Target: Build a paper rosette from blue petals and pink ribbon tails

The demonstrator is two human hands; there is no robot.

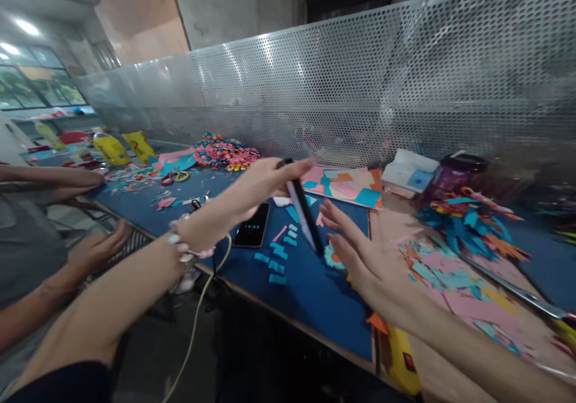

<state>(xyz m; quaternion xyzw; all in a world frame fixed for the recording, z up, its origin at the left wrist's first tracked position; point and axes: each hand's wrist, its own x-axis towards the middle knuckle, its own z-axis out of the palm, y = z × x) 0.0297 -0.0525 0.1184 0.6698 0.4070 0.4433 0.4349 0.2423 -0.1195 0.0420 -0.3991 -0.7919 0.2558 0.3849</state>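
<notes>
My left hand (272, 184) is raised over the table, its fingers closed round the top end of a slim black slab-shaped object (305, 214). That object hangs tilted and blurred, so its kind is unclear. My right hand (353, 244) is open, fingers stretched toward the slab but apart from it. Just by its fingers lies a small light-blue and orange paper piece (333, 259). Short folded blue paper strips (278, 265) lie on the blue tabletop (315, 307). Beside them rests a phone (252, 226) with its screen lit. Below my right forearm is a yellow glue gun (402, 361), partly hidden.
Scissors (508, 286) and paper scraps (477, 307) lie at right, near a paper-strip bundle (472, 226). A colourful paper heap (225, 151) stands against the perforated metal panel (292, 91). A white cable (198, 313) hangs off the edge. Another person's hand (99, 247) is at left.
</notes>
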